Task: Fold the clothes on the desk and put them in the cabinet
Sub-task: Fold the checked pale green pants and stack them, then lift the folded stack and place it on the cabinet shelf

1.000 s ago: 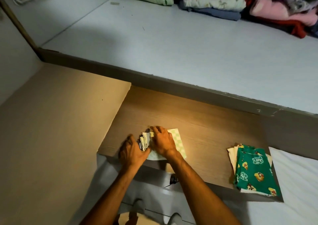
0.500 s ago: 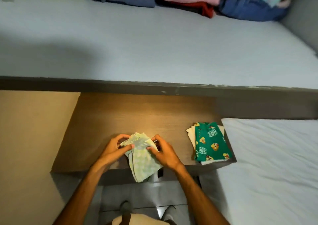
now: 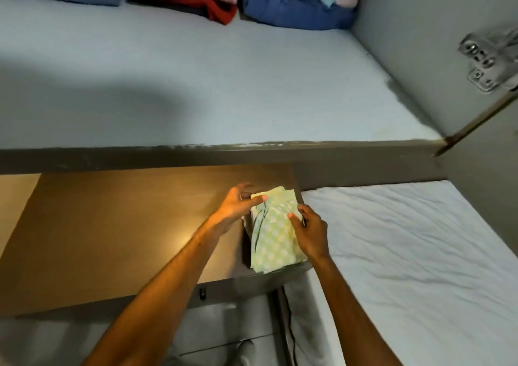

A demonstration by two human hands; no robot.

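Note:
A folded light-green checked cloth [image 3: 273, 235] lies at the right end of the wooden desk [image 3: 117, 234], on top of the small pile there, which it hides almost fully. My left hand [image 3: 238, 204] grips its far left corner, thumb on top. My right hand [image 3: 309, 232] holds its right edge, fingers curled over the fabric. The grey cabinet shelf [image 3: 196, 85] stretches above the desk, with folded clothes [image 3: 201, 0] stacked along its back.
A bed with a white sheet [image 3: 406, 253] adjoins the desk on the right. The cabinet's grey side wall [image 3: 420, 43] and a metal hinge [image 3: 487, 63] stand at the upper right. A dark cable [image 3: 288, 329] hangs beside the desk's right end.
Both hands lifted the green checked cloth from the desk's front middle and carried it right onto the pile with the green cartoon garment. The view swung right.

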